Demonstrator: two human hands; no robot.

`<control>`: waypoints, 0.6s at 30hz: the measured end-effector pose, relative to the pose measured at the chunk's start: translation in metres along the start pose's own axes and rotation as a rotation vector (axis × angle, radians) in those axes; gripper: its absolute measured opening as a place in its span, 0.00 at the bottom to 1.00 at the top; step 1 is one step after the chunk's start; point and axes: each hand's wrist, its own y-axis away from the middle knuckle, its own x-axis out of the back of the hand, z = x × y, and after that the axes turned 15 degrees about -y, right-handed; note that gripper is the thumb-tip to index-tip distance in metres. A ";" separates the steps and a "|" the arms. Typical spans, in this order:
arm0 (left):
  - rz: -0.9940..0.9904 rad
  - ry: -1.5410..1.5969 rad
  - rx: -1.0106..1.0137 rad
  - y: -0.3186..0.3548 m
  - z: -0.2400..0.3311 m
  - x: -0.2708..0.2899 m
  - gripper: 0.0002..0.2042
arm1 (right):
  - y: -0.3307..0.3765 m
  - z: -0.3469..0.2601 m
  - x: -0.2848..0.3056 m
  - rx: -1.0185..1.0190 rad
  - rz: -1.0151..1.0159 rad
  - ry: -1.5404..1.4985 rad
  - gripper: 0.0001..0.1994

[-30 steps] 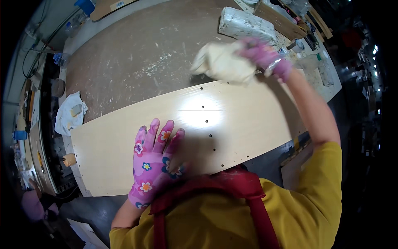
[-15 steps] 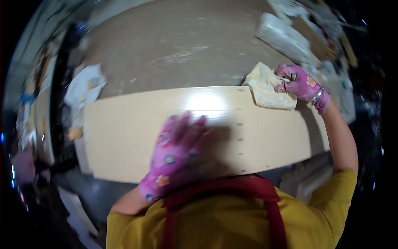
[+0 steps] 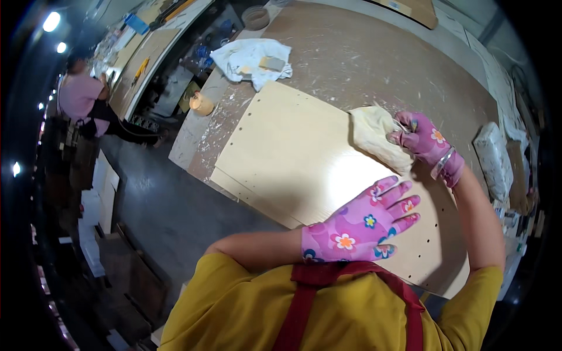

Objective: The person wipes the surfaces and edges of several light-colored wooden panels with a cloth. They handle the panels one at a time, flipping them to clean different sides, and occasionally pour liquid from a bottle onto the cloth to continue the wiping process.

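A long pale wood-coloured panel (image 3: pixel 293 140) with rows of small dark holes near its ends lies flat on the worktable. Its near left edge shows a second layer, perhaps another panel beneath. My right hand (image 3: pixel 424 140), in a pink flowered glove, is closed on a cream cloth (image 3: pixel 377 133) at the panel's far edge. Over the near part of the panel, my left hand (image 3: pixel 369 222) is spread in a matching glove and holds nothing. Whether its palm touches the surface I cannot tell.
The brown worktable (image 3: pixel 351 52) is scuffed. Beyond the panel's left end lie a white cloth (image 3: pixel 254 58) with small blocks on it and an orange-tan lump (image 3: pixel 201 103). A plastic-wrapped bundle (image 3: pixel 494 161) sits at the right. Another person (image 3: pixel 82 96) stands at a bench far left.
The view has swung, so the panel now slants down to the right. My left hand has moved right, fingers spread. My right hand still grips the cloth.
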 end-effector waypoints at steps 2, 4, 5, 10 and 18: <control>0.145 0.040 -0.011 0.003 -0.001 -0.010 0.31 | -0.025 -0.019 -0.020 0.012 0.076 0.042 0.24; 0.235 0.087 -0.044 0.002 -0.001 -0.016 0.31 | -0.069 -0.037 -0.055 0.129 0.240 0.122 0.19; 0.238 0.097 -0.050 0.002 -0.001 -0.014 0.31 | -0.092 -0.058 -0.074 0.153 0.234 0.146 0.19; 0.262 0.090 -0.028 0.004 -0.004 -0.004 0.30 | -0.167 -0.076 -0.106 0.446 0.240 0.106 0.16; 0.258 -0.107 0.111 0.014 0.000 -0.009 0.31 | 0.069 0.083 0.037 -0.029 0.438 0.442 0.28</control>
